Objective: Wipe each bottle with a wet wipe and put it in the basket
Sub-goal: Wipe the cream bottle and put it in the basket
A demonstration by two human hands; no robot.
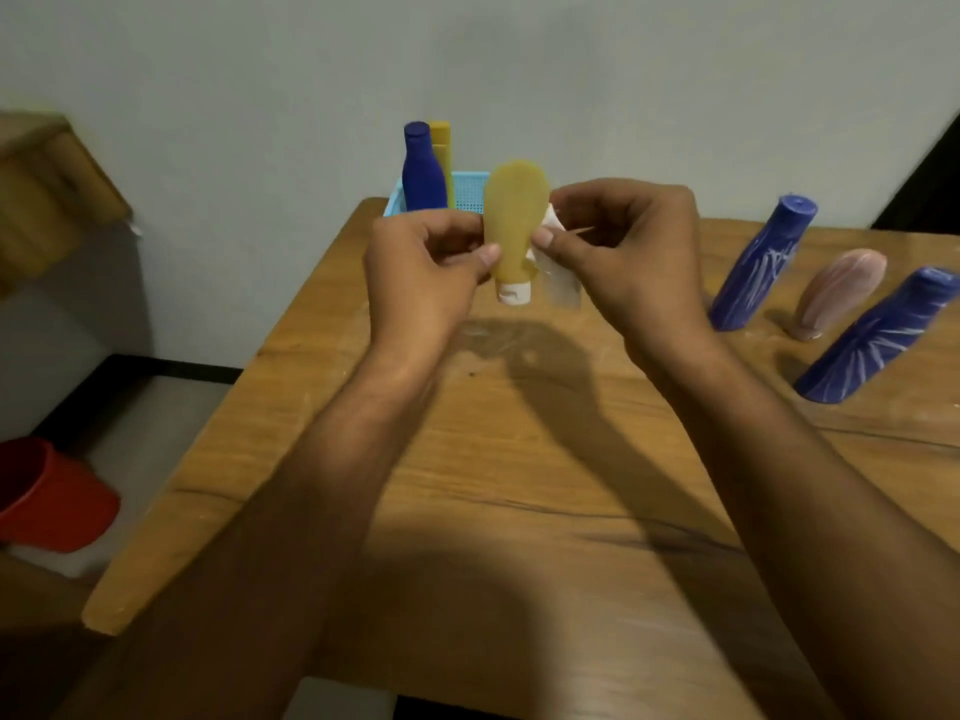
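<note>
A yellow tube bottle (514, 220) with a white cap pointing down hangs above the wooden table (519, 459). My left hand (423, 272) pinches its left side. My right hand (623, 257) holds a white wet wipe (558, 275) against the bottle's right side. Behind them stands the light blue basket (470, 189), with a dark blue bottle (422, 171) and a yellow bottle (442, 148) upright in it. At the right stand two blue bottles (761, 262) (878, 337) streaked with white and a pink bottle (839, 291).
A red bucket (49, 496) sits on the floor at the left. A wooden piece of furniture (47, 194) stands at the far left. A pale wall runs right behind the basket. The table's left edge runs diagonally.
</note>
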